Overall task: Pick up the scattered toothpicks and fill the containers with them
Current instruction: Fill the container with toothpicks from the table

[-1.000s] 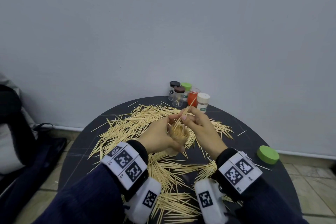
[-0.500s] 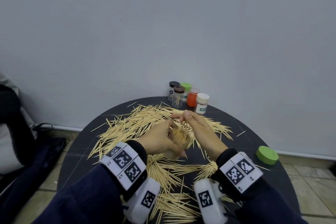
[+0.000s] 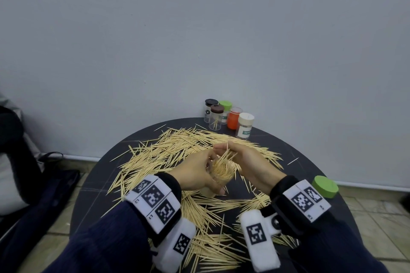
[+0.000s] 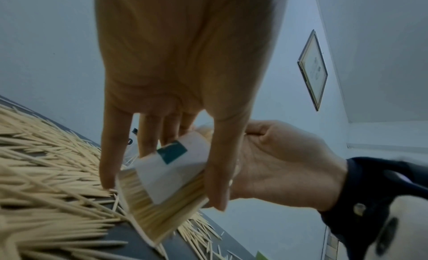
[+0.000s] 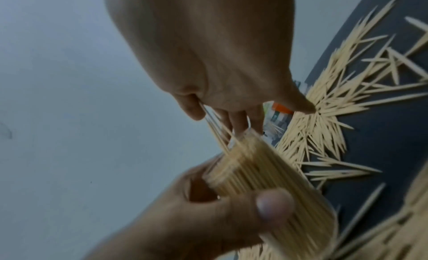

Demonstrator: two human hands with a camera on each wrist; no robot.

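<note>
Only wrist views, jar label (image 4: 171,152), pinched toothpicks (image 5: 217,134)

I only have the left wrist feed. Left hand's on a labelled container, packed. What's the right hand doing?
Observer: The right hand pinches a few toothpicks, feeding them into the container mouth.
Operator: Is its lid on the table?
Observer: A loose green lid lies at the table edge, to the right.
Operator: Other containers?
Observer: Five stand at the far edge; the orange one has no coloured cap.
</note>
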